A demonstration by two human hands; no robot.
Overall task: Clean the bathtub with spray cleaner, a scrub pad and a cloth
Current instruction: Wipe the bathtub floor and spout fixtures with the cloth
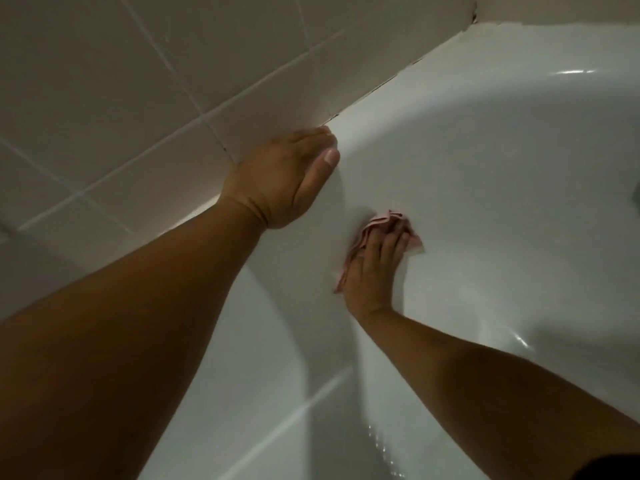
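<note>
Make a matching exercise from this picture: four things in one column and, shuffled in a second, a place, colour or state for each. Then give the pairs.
Column one
1. left hand
2. right hand
3. cloth
4. tiles

Column two
A. pink and crumpled
B. flat on the rim of the tub, beside the tiles
C. beige, above the rim
D. pressing on the cloth, down inside the tub

Pairs: 1-B, 2-D, 3-A, 4-C
</note>
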